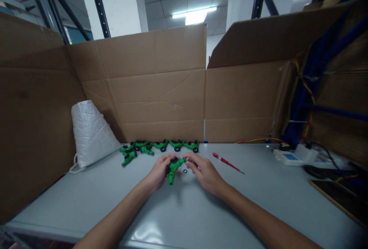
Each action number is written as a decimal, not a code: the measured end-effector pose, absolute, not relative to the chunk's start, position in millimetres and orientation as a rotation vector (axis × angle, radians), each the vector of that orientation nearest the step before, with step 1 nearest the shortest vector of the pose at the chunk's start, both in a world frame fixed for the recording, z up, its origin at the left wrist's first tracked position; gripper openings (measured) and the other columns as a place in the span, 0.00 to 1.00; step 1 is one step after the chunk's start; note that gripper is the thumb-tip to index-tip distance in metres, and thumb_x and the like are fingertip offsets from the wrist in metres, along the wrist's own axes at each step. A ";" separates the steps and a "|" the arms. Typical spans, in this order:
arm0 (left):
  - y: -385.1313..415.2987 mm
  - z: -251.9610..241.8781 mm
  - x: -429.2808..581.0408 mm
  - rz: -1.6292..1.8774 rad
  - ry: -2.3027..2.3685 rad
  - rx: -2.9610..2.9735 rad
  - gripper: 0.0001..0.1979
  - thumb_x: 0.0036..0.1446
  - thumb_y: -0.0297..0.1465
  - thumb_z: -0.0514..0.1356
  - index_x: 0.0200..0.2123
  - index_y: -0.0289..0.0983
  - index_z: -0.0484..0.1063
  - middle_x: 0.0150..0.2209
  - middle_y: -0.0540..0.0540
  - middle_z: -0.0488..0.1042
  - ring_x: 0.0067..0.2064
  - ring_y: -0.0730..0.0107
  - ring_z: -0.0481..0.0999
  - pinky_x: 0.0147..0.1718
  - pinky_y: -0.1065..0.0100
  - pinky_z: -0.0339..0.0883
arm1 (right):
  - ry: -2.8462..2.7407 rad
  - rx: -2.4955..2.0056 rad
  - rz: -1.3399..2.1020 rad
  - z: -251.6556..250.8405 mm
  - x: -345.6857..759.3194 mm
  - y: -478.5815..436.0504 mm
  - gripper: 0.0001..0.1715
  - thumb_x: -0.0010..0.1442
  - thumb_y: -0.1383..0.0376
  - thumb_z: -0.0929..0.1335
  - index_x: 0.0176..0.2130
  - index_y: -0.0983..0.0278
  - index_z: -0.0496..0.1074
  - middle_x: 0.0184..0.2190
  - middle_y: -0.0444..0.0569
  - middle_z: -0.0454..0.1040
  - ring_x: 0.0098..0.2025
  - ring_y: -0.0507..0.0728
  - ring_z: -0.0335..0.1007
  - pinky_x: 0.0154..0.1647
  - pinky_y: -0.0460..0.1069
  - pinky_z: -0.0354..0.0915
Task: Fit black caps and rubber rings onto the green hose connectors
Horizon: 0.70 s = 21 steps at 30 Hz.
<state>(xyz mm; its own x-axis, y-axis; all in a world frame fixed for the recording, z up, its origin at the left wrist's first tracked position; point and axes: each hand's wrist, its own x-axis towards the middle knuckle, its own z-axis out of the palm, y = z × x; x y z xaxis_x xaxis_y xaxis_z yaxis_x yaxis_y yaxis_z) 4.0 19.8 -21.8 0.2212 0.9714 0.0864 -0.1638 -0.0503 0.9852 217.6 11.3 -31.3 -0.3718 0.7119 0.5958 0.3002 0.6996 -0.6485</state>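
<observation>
A green Y-shaped hose splitter [173,169] with black parts is raised just above the table, between my hands. My left hand [158,171] is closed around its black end on the left. At the tip of its right branch, the fingers of my right hand [204,170] are pinched together; whether a small part is between them is hidden. A small black rubber ring [185,171] lies on the table below, close to my right fingertips. Right of that hand, a red screwdriver [228,162] lies slantwise.
Several similar green splitters [163,145] are lined up along the back of the grey table [178,218]. A white padded bag [91,134] stands at the left. Cardboard walls [155,95] enclose the back and sides. A power strip [290,157] with cables sits at the right.
</observation>
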 end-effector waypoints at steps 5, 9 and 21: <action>18.1 -20.4 3.6 1.167 0.920 1.223 0.18 0.56 0.43 0.69 0.39 0.34 0.78 0.29 0.47 0.75 0.25 0.74 0.71 0.22 0.74 0.62 | -1.985 -0.787 0.544 -26.1 216.8 4.5 0.13 0.74 0.61 0.62 0.54 0.56 0.72 0.44 0.48 0.78 0.44 0.59 0.74 0.48 0.52 0.65; 17.5 -20.2 3.8 1.163 0.927 1.238 0.18 0.56 0.44 0.69 0.39 0.33 0.78 0.29 0.48 0.75 0.25 0.74 0.70 0.21 0.75 0.60 | -1.997 -0.759 0.547 -23.5 215.6 1.2 0.12 0.74 0.61 0.62 0.53 0.56 0.72 0.45 0.48 0.78 0.46 0.59 0.74 0.49 0.52 0.65; 19.3 -21.8 2.8 1.152 0.934 1.255 0.19 0.57 0.45 0.68 0.39 0.33 0.78 0.32 0.46 0.75 0.24 0.76 0.69 0.21 0.74 0.60 | -2.018 -0.811 0.542 -26.6 217.2 4.3 0.10 0.75 0.60 0.63 0.47 0.58 0.73 0.34 0.44 0.75 0.36 0.57 0.72 0.40 0.49 0.61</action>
<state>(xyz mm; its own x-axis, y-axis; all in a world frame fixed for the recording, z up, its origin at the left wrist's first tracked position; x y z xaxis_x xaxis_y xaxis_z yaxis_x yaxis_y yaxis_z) 2.8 19.3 -21.8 0.2058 0.9758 0.0742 -0.1292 -0.0480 0.9905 217.2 4.3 -26.6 -0.4094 0.7174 0.5637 0.3388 0.6932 -0.6361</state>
